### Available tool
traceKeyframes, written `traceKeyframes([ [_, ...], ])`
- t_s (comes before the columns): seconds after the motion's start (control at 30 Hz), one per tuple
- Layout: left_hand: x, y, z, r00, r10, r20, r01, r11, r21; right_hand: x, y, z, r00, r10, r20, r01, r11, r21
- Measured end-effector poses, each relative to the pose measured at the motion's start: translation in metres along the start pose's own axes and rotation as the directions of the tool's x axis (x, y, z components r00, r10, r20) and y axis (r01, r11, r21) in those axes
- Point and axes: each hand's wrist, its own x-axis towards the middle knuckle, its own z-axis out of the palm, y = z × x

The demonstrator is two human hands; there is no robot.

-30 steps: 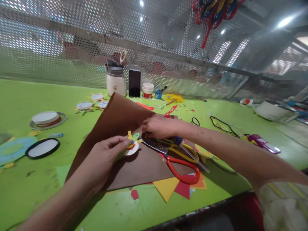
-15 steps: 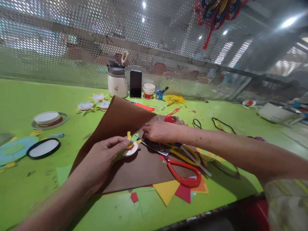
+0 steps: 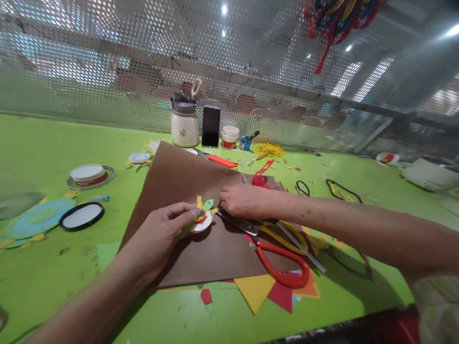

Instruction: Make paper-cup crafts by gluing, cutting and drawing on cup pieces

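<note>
My left hand [image 3: 167, 234] pinches a small paper turtle [image 3: 202, 222] between thumb and fingers. The turtle has a white round body, yellow legs and a green head with blue eyes. To its right, my right hand [image 3: 240, 200] rests low over a brown sheet [image 3: 201, 258], fingers curled together; what they grip, if anything, is hidden. The sheet's far left part [image 3: 175, 172] stands raised and bent behind both hands. Scissors with red handles [image 3: 283, 267] lie on the sheet, their blades pointing toward my right hand. Yellow-handled scissors [image 3: 287, 234] lie partly under my right forearm.
Coloured paper scraps [image 3: 254, 291] lie at the sheet's near edge. A white jug [image 3: 184, 126], a phone [image 3: 211, 126], stacked tubs [image 3: 230, 137] and a blue jar [image 3: 245, 142] line the back. Round paper crafts [image 3: 39, 217] and a black-rimmed disc [image 3: 81, 216] lie left.
The view has swung left, so things appear further right. The brown sheet's raised corner has shifted left, showing more of an orange comb-like piece behind it. Both hands keep nearly the same pose.
</note>
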Motion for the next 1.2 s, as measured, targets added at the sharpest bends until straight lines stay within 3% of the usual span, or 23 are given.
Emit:
traceKeyframes([
  [0.17, -0.002, 0.001, 0.000, 1.000, 0.007, 0.012, -0.008, 1.000, 0.016, -0.009, 0.009, -0.005, 0.987, 0.103, -0.124, -0.091, 0.991, 0.100],
  [0.27, -0.004, 0.002, 0.000, 0.999, 0.023, 0.026, -0.023, 1.000, 0.006, -0.023, 0.012, -0.016, 0.947, 0.216, -0.236, -0.171, 0.966, 0.195],
  [0.3, -0.004, 0.002, 0.000, 0.999, 0.026, 0.032, -0.026, 1.000, -0.007, -0.029, 0.009, -0.020, 0.921, 0.251, -0.297, -0.178, 0.951, 0.253],
  [0.4, -0.005, 0.002, 0.003, 0.999, 0.034, 0.032, -0.032, 0.998, -0.056, -0.043, -0.011, -0.029, 0.751, 0.389, -0.534, -0.020, 0.821, 0.571],
  [0.47, -0.006, 0.003, 0.005, 0.999, 0.040, 0.016, -0.039, 0.997, -0.065, -0.048, -0.029, -0.031, 0.704, 0.433, -0.563, 0.040, 0.767, 0.640],
  [0.57, -0.008, 0.005, 0.008, 0.998, 0.067, -0.001, -0.067, 0.996, -0.059, -0.045, -0.052, -0.032, 0.675, 0.477, -0.563, 0.009, 0.758, 0.652],
  [0.63, -0.010, 0.005, 0.009, 0.997, 0.082, -0.014, -0.082, 0.994, -0.067, -0.039, -0.061, -0.032, 0.675, 0.549, -0.493, -0.023, 0.684, 0.730],
  [0.67, -0.010, 0.004, 0.009, 0.996, 0.085, -0.024, -0.086, 0.994, -0.074, -0.036, -0.065, -0.032, 0.691, 0.599, -0.406, -0.023, 0.578, 0.815],
  [0.73, -0.012, 0.003, 0.010, 0.996, 0.084, -0.041, -0.087, 0.993, -0.075, -0.028, -0.070, -0.033, 0.742, 0.653, -0.149, 0.007, 0.216, 0.976],
  [0.8, -0.013, 0.002, 0.010, 0.994, 0.094, -0.048, -0.097, 0.994, -0.058, -0.022, -0.074, -0.034, 0.782, 0.619, 0.077, 0.022, -0.152, 0.988],
  [0.87, -0.014, 0.002, 0.010, 0.994, 0.102, -0.045, -0.104, 0.994, -0.042, -0.018, -0.076, -0.035, 0.774, 0.601, 0.197, 0.008, -0.320, 0.947],
  [1.0, -0.015, 0.001, 0.009, 0.997, 0.083, -0.009, -0.083, 0.996, -0.018, -0.016, -0.078, -0.041, 0.713, 0.639, 0.288, -0.078, -0.336, 0.939],
  [1.2, -0.015, 0.002, 0.009, 0.996, 0.061, 0.065, -0.059, 0.998, -0.037, -0.016, -0.077, -0.045, 0.698, 0.633, 0.336, -0.148, -0.331, 0.932],
])
